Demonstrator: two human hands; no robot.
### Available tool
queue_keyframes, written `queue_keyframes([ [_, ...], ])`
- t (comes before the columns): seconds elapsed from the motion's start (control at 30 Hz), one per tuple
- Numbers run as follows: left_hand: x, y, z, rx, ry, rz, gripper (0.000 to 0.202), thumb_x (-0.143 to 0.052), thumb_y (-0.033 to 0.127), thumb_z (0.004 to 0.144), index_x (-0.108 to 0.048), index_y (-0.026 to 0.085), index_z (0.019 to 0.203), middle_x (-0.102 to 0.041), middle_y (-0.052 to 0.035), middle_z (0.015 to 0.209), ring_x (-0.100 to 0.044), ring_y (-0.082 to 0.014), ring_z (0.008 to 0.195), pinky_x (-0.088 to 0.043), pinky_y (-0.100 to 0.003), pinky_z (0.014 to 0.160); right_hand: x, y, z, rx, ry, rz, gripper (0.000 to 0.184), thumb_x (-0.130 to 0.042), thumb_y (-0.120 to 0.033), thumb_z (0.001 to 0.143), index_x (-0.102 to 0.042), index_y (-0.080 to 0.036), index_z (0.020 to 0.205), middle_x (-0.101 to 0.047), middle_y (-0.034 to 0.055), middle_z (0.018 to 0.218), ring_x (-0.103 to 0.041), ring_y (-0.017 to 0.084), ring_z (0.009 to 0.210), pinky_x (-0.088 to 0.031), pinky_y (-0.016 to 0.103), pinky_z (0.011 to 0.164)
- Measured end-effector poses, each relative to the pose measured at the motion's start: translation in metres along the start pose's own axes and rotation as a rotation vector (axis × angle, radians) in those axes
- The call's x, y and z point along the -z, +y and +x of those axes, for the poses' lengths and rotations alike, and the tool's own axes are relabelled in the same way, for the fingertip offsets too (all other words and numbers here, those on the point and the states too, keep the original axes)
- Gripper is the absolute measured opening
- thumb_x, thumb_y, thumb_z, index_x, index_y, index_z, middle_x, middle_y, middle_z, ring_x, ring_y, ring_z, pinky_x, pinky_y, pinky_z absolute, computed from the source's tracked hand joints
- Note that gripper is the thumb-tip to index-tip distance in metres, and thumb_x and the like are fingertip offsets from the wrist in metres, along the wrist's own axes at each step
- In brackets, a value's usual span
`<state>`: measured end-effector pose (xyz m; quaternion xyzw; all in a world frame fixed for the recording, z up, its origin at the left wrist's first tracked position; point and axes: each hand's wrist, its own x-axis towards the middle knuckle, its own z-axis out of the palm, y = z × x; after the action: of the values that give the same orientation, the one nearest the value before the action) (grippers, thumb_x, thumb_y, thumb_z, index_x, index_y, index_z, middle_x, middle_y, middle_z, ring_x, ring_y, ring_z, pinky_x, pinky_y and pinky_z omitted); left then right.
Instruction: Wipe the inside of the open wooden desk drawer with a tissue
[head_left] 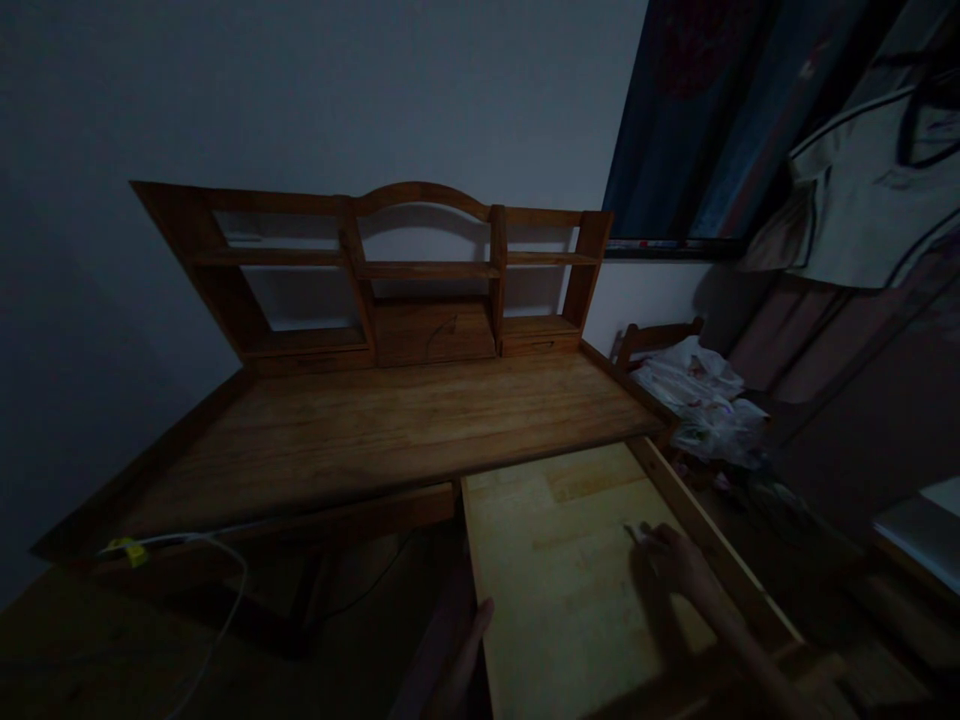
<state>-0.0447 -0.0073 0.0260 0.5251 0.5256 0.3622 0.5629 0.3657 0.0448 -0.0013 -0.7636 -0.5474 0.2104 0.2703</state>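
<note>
Left hand point(472, 645) at the left wall of the pulled-out drawer point(551, 590), its grip impossible to tell; right hand point(679, 562) is over the drawer's floor, fingers closed on a small pale item point(637, 533), too dim to identify. Beyond runs the wooden desktop point(420, 415), then the shelf unit point(424, 270), before a pale wall point(375, 90).

Dim light leaves soft shadows across the drawer point(551, 590), the brightest surface.
</note>
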Motion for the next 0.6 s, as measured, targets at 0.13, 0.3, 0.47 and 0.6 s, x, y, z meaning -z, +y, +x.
queue_keyframes([
  [0.13,0.003,0.010,0.000,-0.012,0.006,0.018,0.029,-0.063,0.036,0.094,-0.063,0.028,0.122,-0.061,-0.0077,0.132,-0.060,-0.0251,0.116,-0.054,-0.043,0.093,-0.026,-0.014,-0.010,0.007,0.040,-0.030,0.009,-0.051,-0.033,0.078,-0.050,-0.025,0.076,-0.068,0.0083,0.073,-0.065,0.023,0.068,-0.044,0.031,0.062],
  [0.3,0.005,0.017,-0.002,-0.019,0.019,0.032,0.029,-0.063,0.035,0.094,-0.063,0.027,0.121,-0.062,-0.0076,0.131,-0.060,-0.0257,0.115,-0.055,-0.044,0.092,-0.083,-0.056,-0.034,0.196,-0.014,0.079,0.016,-0.049,-0.025,0.080,-0.059,-0.020,0.091,-0.069,0.0121,0.091,-0.065,0.024,0.083,-0.048,0.032,0.074],
  [0.47,0.002,0.019,0.002,-0.018,0.022,0.030,0.031,-0.061,0.037,0.095,-0.062,0.027,0.124,-0.060,-0.0085,0.134,-0.059,-0.0255,0.118,-0.053,-0.046,0.096,-0.121,-0.091,-0.056,0.373,-0.125,0.103,0.041,-0.049,-0.011,0.074,-0.059,-0.017,0.114,-0.066,0.0121,0.102,-0.062,0.025,0.095,-0.049,0.037,0.087],
  [0.6,0.001,0.017,0.003,-0.008,0.015,0.038,0.032,-0.059,0.039,0.095,-0.061,0.029,0.126,-0.057,-0.0086,0.139,-0.055,-0.0270,0.124,-0.050,-0.049,0.100,-0.136,-0.109,-0.078,0.537,-0.288,0.133,0.059,-0.049,-0.006,0.071,-0.054,-0.019,0.128,-0.063,0.0112,0.113,-0.059,0.025,0.107,-0.048,0.039,0.095],
])
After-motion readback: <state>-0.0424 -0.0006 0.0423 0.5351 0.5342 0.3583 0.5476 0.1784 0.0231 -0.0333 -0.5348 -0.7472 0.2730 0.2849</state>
